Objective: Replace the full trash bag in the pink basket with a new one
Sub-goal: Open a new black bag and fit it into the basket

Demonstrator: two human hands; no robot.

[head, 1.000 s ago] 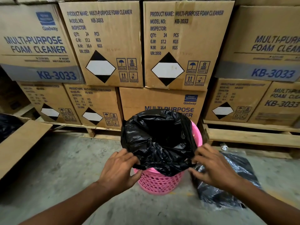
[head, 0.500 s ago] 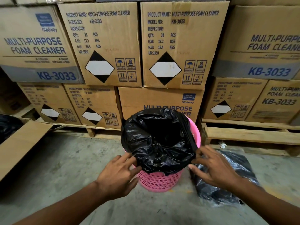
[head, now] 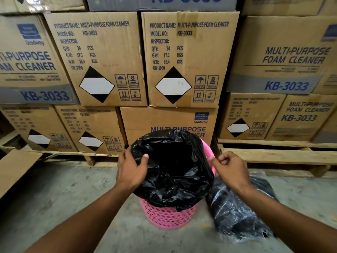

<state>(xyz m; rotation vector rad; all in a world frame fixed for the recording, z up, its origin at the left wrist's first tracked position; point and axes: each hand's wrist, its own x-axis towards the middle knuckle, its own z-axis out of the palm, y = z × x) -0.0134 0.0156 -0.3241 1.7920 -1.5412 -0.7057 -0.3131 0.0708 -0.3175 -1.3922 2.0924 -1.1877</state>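
Observation:
A pink mesh basket [head: 168, 216] stands on the concrete floor, lined with a black trash bag [head: 175, 172] whose edge is folded down over the rim. My left hand [head: 130, 168] grips the bag's left edge at the rim, thumb on top. My right hand [head: 230, 168] is at the basket's right rim with fingers curled; whether it pinches the bag's edge is unclear. A filled black bag [head: 237, 210] lies on the floor right of the basket, partly behind my right forearm.
Stacked cardboard boxes [head: 186, 59] of foam cleaner on wooden pallets [head: 277, 156] stand close behind the basket. A flat cardboard sheet [head: 14, 168] lies at the left. Bare concrete floor [head: 60, 194] runs in front and to the left.
Both hands rose from the bag's lower folded edge to the rim. The left took hold of the left edge; the right curled its fingers. The camera moved closer.

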